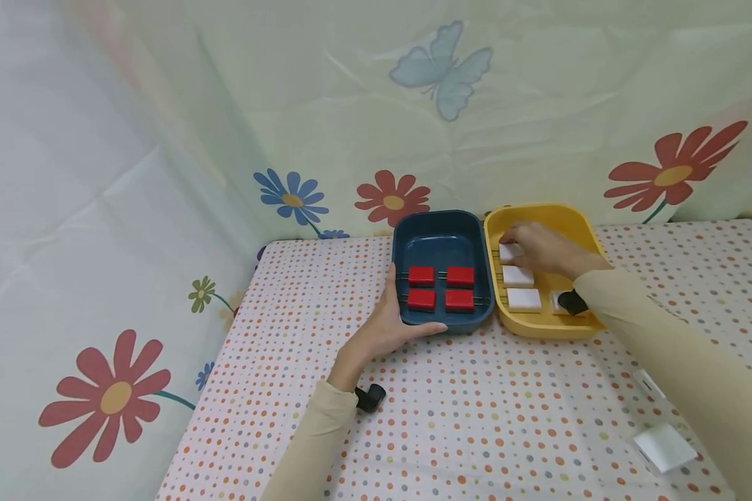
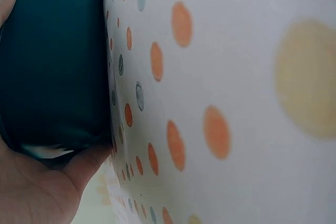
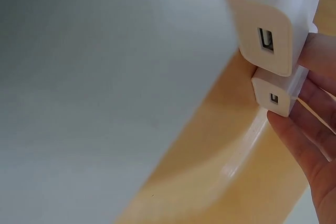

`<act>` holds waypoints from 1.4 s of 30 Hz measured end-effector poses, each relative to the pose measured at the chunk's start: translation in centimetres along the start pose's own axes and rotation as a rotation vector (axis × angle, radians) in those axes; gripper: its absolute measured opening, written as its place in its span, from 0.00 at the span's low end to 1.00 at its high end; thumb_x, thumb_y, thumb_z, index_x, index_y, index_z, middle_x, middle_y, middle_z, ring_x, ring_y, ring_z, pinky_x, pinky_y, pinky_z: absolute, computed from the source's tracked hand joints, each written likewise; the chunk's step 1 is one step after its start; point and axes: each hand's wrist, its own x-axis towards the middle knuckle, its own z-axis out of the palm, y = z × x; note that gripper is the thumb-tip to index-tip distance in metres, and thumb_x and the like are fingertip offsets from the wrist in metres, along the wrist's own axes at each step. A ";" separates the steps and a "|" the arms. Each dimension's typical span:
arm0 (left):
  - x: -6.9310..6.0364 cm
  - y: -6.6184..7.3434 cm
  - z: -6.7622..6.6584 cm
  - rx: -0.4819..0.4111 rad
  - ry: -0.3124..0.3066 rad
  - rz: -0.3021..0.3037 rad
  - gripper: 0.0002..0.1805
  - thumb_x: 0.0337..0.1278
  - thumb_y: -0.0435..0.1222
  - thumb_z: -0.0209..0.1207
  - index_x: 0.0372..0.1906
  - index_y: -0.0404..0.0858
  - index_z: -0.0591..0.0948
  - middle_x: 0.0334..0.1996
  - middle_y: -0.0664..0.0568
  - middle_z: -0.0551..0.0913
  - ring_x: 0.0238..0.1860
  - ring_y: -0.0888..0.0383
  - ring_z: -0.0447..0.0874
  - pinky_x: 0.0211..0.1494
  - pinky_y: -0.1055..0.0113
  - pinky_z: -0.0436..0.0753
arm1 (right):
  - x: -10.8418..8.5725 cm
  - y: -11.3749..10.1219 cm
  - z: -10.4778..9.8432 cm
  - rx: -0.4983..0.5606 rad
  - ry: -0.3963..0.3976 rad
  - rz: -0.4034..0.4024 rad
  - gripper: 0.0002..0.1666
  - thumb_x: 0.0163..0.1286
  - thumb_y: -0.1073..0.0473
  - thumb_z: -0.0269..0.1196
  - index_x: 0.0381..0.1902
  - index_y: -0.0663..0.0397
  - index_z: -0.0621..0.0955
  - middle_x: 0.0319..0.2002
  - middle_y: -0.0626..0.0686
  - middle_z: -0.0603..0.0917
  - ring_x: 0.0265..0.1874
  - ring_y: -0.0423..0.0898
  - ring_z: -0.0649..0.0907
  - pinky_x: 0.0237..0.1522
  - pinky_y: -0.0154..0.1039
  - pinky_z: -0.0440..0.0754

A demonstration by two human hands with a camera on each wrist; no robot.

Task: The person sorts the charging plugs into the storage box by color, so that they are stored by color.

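Note:
My left hand (image 1: 385, 323) rests against the near-left corner of a dark blue bin (image 1: 440, 323), fingers along its left wall and thumb across the front rim. In the left wrist view the thumb lies straight on the bin's wall (image 2: 58, 66). Several red plug-in chargers (image 1: 421, 276) with metal prongs lie in two rows in that bin. Inside the yellow bin (image 1: 548, 330) my right hand (image 1: 535, 245) pinches a white USB charger (image 3: 273, 97) at the far end of a column. Nearer white chargers (image 1: 517, 276) lie below it.
A further white charger (image 1: 556, 300) sits in the yellow bin, partly hidden by the black wrist camera (image 1: 573, 302). Two white objects (image 1: 664, 447) lie on the dotted tablecloth (image 1: 451, 403) beside the right sleeve. A flowered curtain (image 1: 539, 139) hangs behind the bins.

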 end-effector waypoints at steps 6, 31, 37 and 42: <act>0.1 -0.1 0.0 -0.018 0.002 0.053 0.74 0.54 0.48 0.78 0.85 0.49 0.28 0.85 0.53 0.44 0.83 0.54 0.46 0.79 0.44 0.62 | 0.2 0.0 0.0 0.001 0.008 -0.018 0.22 0.63 0.70 0.74 0.54 0.77 0.82 0.49 0.69 0.84 0.45 0.61 0.82 0.56 0.60 0.82; -0.1 -0.1 0.1 -0.006 0.023 0.002 0.74 0.54 0.52 0.77 0.85 0.51 0.29 0.85 0.51 0.45 0.82 0.51 0.46 0.77 0.44 0.65 | -10.6 -5.8 -6.0 -0.093 0.167 -0.222 0.22 0.60 0.66 0.78 0.52 0.63 0.86 0.48 0.56 0.83 0.46 0.55 0.82 0.47 0.55 0.86; 0.0 -0.2 0.2 -0.009 0.010 0.032 0.74 0.54 0.50 0.77 0.84 0.49 0.28 0.85 0.52 0.46 0.82 0.51 0.47 0.77 0.44 0.67 | -15.6 -4.5 -5.8 -0.178 0.292 -0.266 0.27 0.48 0.65 0.85 0.47 0.57 0.88 0.46 0.51 0.84 0.45 0.52 0.83 0.43 0.54 0.88; 0.0 0.0 0.3 -0.023 0.006 0.036 0.74 0.54 0.51 0.77 0.85 0.49 0.28 0.85 0.51 0.46 0.82 0.52 0.47 0.77 0.45 0.67 | -19.0 -2.8 -5.6 -0.248 0.360 -0.246 0.33 0.37 0.68 0.87 0.45 0.56 0.87 0.44 0.52 0.84 0.41 0.53 0.84 0.35 0.51 0.89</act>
